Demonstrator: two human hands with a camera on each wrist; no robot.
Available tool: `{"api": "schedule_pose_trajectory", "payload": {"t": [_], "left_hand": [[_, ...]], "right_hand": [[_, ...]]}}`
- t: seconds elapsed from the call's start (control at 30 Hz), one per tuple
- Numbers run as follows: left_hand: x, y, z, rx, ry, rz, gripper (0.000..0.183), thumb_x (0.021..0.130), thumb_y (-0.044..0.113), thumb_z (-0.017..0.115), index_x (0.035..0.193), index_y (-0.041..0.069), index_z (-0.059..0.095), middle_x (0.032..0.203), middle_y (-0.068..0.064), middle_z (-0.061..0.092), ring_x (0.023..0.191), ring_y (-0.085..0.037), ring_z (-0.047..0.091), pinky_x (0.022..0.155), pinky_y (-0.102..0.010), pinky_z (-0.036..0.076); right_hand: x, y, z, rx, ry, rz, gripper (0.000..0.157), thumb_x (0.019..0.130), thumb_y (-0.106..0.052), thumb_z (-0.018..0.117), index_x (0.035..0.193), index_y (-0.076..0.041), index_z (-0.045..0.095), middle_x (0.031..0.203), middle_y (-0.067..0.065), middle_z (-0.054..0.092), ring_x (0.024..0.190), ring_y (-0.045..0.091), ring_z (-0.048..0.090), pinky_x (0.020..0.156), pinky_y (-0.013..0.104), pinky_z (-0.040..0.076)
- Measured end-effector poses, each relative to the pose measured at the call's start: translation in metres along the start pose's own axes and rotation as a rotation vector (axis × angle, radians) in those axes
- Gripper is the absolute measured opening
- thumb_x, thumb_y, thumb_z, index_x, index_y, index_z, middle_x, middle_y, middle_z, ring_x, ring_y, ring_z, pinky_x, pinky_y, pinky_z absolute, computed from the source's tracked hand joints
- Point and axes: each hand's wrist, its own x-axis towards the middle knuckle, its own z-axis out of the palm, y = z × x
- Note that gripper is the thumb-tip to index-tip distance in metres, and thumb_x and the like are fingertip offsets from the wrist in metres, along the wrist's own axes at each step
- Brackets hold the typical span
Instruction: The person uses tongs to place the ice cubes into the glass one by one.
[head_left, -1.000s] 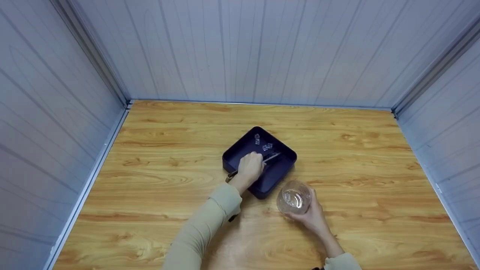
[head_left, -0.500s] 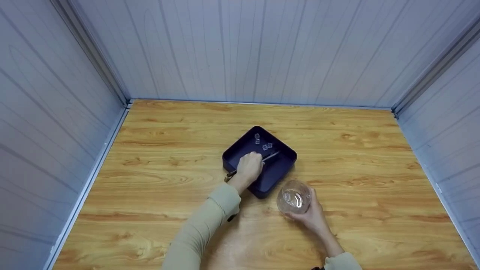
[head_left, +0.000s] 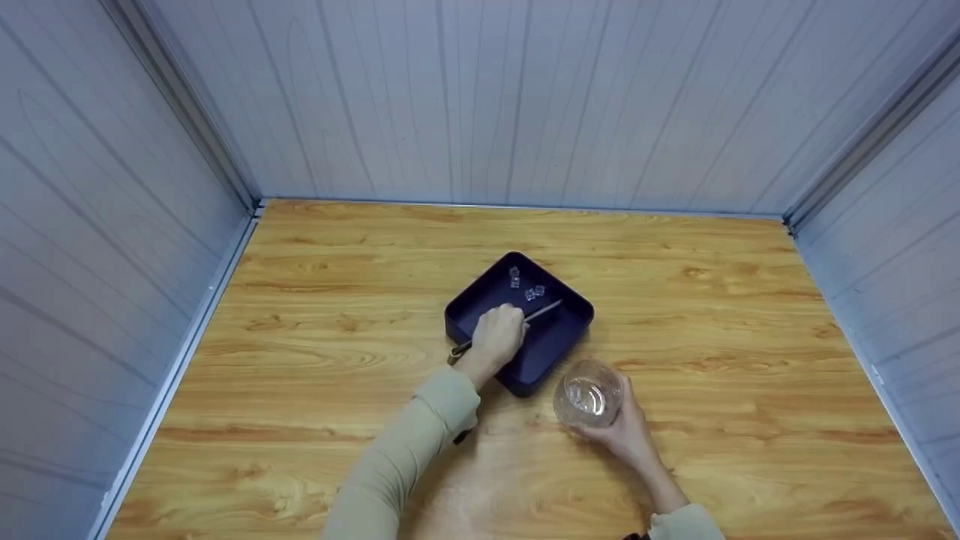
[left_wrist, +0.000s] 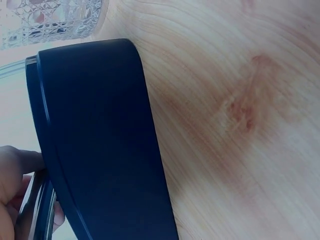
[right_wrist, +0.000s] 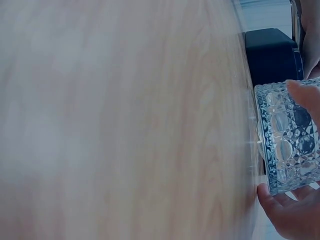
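Observation:
In the head view my left hand (head_left: 498, 334) grips a pair of metal tongs (head_left: 544, 310) over a dark navy tray (head_left: 531, 375). The tips point toward the tray's right corner, and the handle end sticks out behind the wrist. Several small clear cubes (head_left: 535, 292) lie in the tray's far part, just beyond the tips. My right hand (head_left: 624, 431) holds a clear glass (head_left: 589, 394) around its side, at the tray's near right. Its faceted pattern shows in the right wrist view, with thumb and fingers about the glass (right_wrist: 287, 140).
The tray stands on a wood-grain table (head_left: 337, 285) near its middle. Pale panel walls (head_left: 480, 105) enclose the table at the back and on both sides. The tray's outer wall (left_wrist: 95, 130) fills much of the left wrist view.
The tongs shift slightly in my left hand, their tips now a little farther up and to the right. My right hand and the glass stay in place.

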Motion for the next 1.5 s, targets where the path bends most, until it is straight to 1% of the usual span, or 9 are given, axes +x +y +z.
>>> {"api": "schedule_pose_trajectory", "payload": {"t": [0.2,0.4,0.6,0.83,1.0,1.13,1.3,1.5], "left_hand": [[-0.003,-0.002,-0.003,-0.011,0.023,-0.016,0.022,0.081,0.019,0.06,0.064,0.006,0.063,0.07,-0.007,0.061,0.062,-0.024,0.061,0.052,-0.036,0.048],[-0.007,-0.003,-0.007,-0.015,0.049,-0.021,0.02,0.08,0.019,0.06,0.066,0.005,0.064,0.071,-0.007,0.061,0.063,-0.025,0.061,0.052,-0.036,0.048],[-0.012,-0.001,-0.015,-0.047,0.056,-0.043,0.022,0.081,0.021,0.06,0.066,0.005,0.063,0.07,-0.007,0.06,0.063,-0.025,0.061,0.053,-0.035,0.048],[-0.018,0.0,-0.022,-0.091,0.084,-0.036,0.022,0.081,0.021,0.062,0.064,0.007,0.061,0.069,-0.007,0.059,0.061,-0.026,0.061,0.052,-0.036,0.048],[-0.025,0.001,-0.028,-0.101,0.098,-0.01,0.021,0.081,0.022,0.062,0.066,0.007,0.062,0.069,-0.007,0.058,0.061,-0.026,0.061,0.052,-0.035,0.048],[-0.031,0.003,-0.032,-0.109,0.12,0.024,0.021,0.082,0.022,0.062,0.067,0.008,0.062,0.068,-0.006,0.057,0.06,-0.026,0.06,0.052,-0.035,0.048],[-0.038,0.005,-0.037,-0.124,0.144,0.063,0.019,0.082,0.022,0.062,0.069,0.008,0.062,0.067,-0.005,0.056,0.059,-0.025,0.06,0.051,-0.035,0.048],[-0.045,0.01,-0.044,-0.156,0.148,0.097,0.018,0.083,0.023,0.062,0.073,0.008,0.064,0.066,-0.003,0.054,0.058,-0.021,0.059,0.05,-0.033,0.047]], "right_hand": [[0.0,0.001,0.001,0.0,0.004,0.008,0.097,0.047,-0.015,0.087,0.128,-0.007,0.033,0.121,0.02,0.047,0.111,0.037,0.044,0.092,0.05,0.032],[0.0,0.0,0.0,0.007,0.008,0.016,0.096,0.047,-0.016,0.087,0.127,-0.007,0.034,0.121,0.019,0.047,0.111,0.035,0.045,0.093,0.049,0.032],[0.001,0.0,0.0,0.011,0.006,0.0,0.095,0.049,-0.016,0.086,0.127,-0.006,0.034,0.122,0.018,0.047,0.112,0.033,0.044,0.093,0.047,0.032],[0.001,-0.001,0.0,0.023,0.005,-0.008,0.095,0.049,-0.016,0.086,0.127,-0.006,0.035,0.122,0.017,0.047,0.112,0.03,0.043,0.093,0.045,0.031],[0.001,0.0,0.0,0.032,0.002,0.002,0.095,0.048,-0.014,0.086,0.128,-0.006,0.034,0.123,0.018,0.047,0.112,0.032,0.043,0.094,0.047,0.031],[0.001,-0.001,0.0,0.032,0.002,-0.001,0.096,0.048,-0.015,0.086,0.128,-0.005,0.034,0.122,0.018,0.046,0.112,0.032,0.043,0.094,0.047,0.031],[0.001,-0.002,0.0,0.018,-0.001,0.023,0.096,0.049,-0.016,0.087,0.128,-0.006,0.033,0.122,0.02,0.046,0.113,0.034,0.043,0.094,0.047,0.03],[0.0,-0.001,0.0,0.001,-0.009,0.023,0.095,0.05,-0.015,0.086,0.128,-0.004,0.032,0.122,0.023,0.045,0.113,0.038,0.042,0.094,0.051,0.029]]}}
